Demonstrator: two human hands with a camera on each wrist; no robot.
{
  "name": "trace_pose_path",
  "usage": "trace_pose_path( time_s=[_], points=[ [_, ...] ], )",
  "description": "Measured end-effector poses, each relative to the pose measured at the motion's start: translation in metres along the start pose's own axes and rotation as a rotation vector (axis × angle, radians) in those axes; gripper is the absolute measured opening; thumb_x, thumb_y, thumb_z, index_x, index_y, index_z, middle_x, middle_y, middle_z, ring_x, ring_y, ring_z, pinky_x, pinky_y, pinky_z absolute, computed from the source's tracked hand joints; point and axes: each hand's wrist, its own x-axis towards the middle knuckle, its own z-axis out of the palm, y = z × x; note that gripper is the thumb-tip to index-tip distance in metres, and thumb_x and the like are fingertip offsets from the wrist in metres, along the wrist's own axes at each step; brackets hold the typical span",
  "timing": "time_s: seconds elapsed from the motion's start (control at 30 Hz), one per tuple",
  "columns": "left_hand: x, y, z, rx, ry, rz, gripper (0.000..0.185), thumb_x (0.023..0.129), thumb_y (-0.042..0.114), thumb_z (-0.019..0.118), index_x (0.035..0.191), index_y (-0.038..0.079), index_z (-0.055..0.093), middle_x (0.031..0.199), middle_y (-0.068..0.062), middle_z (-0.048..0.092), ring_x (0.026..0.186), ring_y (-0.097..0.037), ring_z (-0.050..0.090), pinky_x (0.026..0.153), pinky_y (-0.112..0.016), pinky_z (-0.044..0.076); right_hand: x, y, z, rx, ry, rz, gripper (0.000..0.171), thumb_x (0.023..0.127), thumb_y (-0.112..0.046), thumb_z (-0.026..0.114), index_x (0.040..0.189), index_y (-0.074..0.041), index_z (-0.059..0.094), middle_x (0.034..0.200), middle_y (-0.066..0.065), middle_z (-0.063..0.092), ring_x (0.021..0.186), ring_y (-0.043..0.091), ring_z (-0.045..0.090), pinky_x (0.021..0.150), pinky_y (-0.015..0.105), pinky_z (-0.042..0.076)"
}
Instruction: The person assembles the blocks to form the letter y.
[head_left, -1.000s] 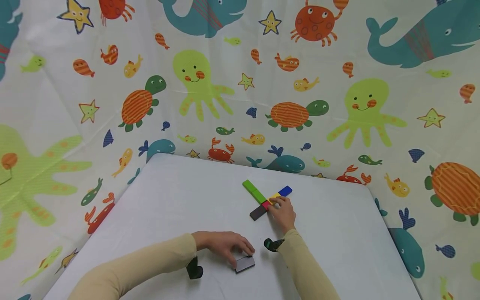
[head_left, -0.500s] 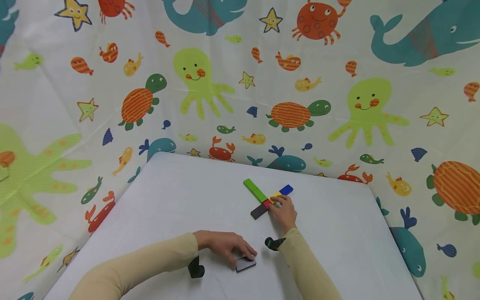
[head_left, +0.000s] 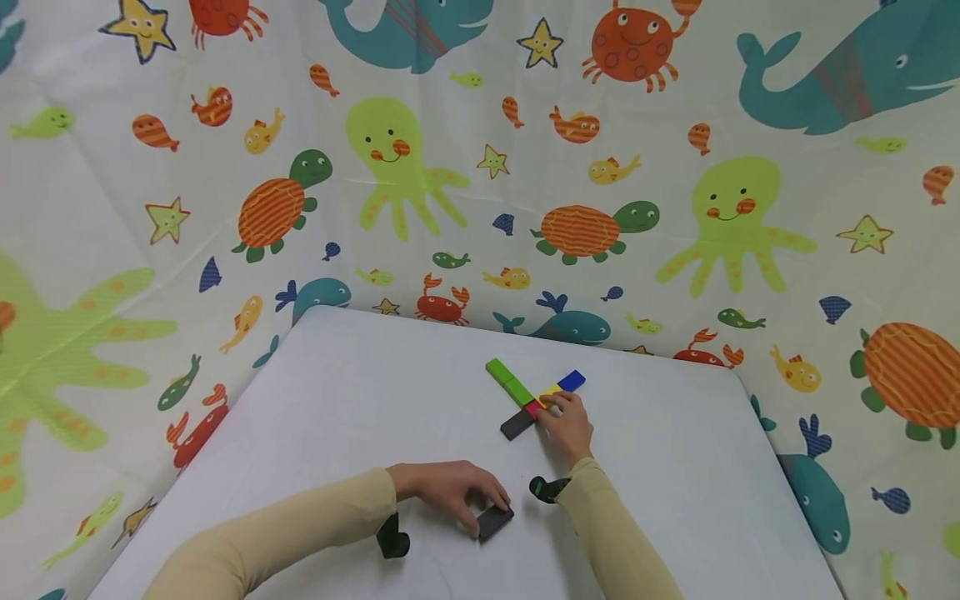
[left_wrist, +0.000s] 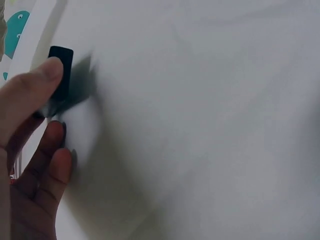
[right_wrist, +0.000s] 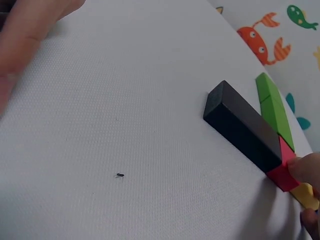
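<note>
My left hand (head_left: 457, 490) pinches a dark block (head_left: 495, 523) between thumb and fingers near the front of the table. In the left wrist view the thumb lies across the face of this block (left_wrist: 61, 89). Farther back, my right hand (head_left: 568, 425) is at a joined figure of blocks. Its thumb touches the red block (right_wrist: 285, 170), and its index finger reaches over the yellow block (head_left: 551, 390), partly hiding it. A long black block (right_wrist: 245, 125) meets the red one on one side. Green blocks (head_left: 510, 383) extend to the upper left, and a blue block (head_left: 572, 381) follows the yellow.
The blocks lie on a white-covered table (head_left: 360, 383). Behind it hangs a white cloth (head_left: 480, 275) printed with sea animals. Dark wrist-camera mounts (head_left: 392, 537) stick out below both sleeves. A tiny dark speck (right_wrist: 120, 175) lies on the tabletop.
The block in my left hand has turned, so its top looks dark instead of shiny grey. My right hand and the joined blocks have stayed in place.
</note>
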Motion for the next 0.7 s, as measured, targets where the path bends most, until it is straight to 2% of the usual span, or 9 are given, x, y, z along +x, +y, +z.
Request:
trace_pose_path(
  time_s=[0.13,0.5,0.7],
  points=[
    [0.0,-0.003,-0.004,-0.038,0.072,-0.05,0.045,0.084,0.016,0.078,0.127,0.012,0.065,0.136,0.002,0.057,0.102,-0.001,0.058,0.08,-0.018,0.05,0.001,0.002,0.001,-0.008,0.002,-0.004,0.034,0.089,-0.025,0.069,0.119,-0.01,0.07,0.138,0.016,0.047,0.13,0.037,0.043,0.102,0.064,0.029],
    [-0.004,-0.018,-0.031,-0.054,0.269,-0.24,0.037,0.086,0.015,0.076,0.122,0.014,0.068,0.138,0.0,0.055,0.109,-0.004,0.055,0.09,-0.022,0.048,0.003,0.005,0.002,-0.006,0.008,-0.011,0.034,0.088,-0.026,0.07,0.118,-0.01,0.071,0.139,0.016,0.048,0.13,0.036,0.043,0.101,0.063,0.03],
    [-0.003,-0.027,-0.046,-0.063,0.337,-0.269,0.034,0.086,0.012,0.075,0.12,0.011,0.068,0.138,-0.005,0.055,0.11,-0.014,0.058,0.093,-0.028,0.049,0.001,0.005,0.0,0.003,0.008,-0.029,0.034,0.087,-0.026,0.071,0.116,-0.01,0.071,0.136,0.015,0.049,0.128,0.037,0.044,0.099,0.062,0.031]
  ],
)
